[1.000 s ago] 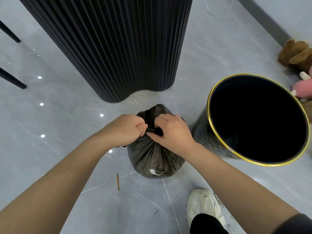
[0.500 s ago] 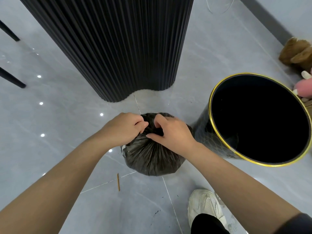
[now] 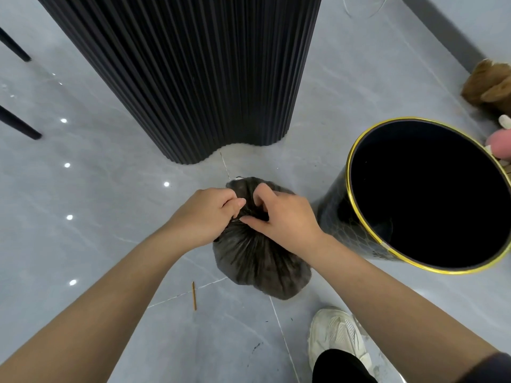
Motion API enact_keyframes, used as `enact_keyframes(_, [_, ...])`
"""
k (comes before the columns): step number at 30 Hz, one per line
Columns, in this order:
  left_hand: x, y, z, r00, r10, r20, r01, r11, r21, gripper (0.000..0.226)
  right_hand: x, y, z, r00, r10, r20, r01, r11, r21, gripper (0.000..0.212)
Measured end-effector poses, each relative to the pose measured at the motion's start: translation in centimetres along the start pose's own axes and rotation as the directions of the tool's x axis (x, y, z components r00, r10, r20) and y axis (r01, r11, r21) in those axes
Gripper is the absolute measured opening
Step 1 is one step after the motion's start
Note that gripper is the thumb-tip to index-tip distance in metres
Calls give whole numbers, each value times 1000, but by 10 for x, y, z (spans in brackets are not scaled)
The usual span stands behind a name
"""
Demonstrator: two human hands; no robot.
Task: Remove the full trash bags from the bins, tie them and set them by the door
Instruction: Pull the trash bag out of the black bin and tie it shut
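Both hands pinch the gathered neck of the trash bag. The left hand has its fingers curled tight on the plastic from the left. The right hand hooks its fingers over the top and sets its thumb against the bunched folds from the right. The two sets of fingertips nearly meet above the bag. The bag's round, full body sits directly below the hands on the grey tiled floor, with creases fanning down from the pinched point.

A black fluted column fills the upper middle of the view, its base just beyond the bag. Right of the bag, close beside it, stands the black bin with a gold rim, its mouth open and dark inside. Two dark furniture legs show at the far left edge. A brown plush toy and a pink one lie at the right edge behind the bin. A white shoe stands near the bag at the bottom. A thin wooden stick lies on the floor just left of the bag.
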State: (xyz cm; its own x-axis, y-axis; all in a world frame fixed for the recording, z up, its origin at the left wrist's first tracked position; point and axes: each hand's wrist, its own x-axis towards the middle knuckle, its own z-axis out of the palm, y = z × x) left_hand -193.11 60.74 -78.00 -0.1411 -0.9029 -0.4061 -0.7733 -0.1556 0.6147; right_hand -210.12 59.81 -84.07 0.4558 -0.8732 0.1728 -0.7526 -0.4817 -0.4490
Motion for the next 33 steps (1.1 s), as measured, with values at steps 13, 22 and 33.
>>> enact_keyframes(13, [-1,-2,1,1000,-1,-9,1,998,58,36,1,1,4,999,-48,-16,48,999,1,32])
enact_keyframes(22, [-5,-1,8,999,-42,-30,42,999,-3,36,-3,9,9,995,-90,-46,88,995,-47,25])
enact_keyframes(33, [-7,-3,6,993,-112,-24,109,989,-98,26,-4,2,8,999,-48,23,48,999,1,18])
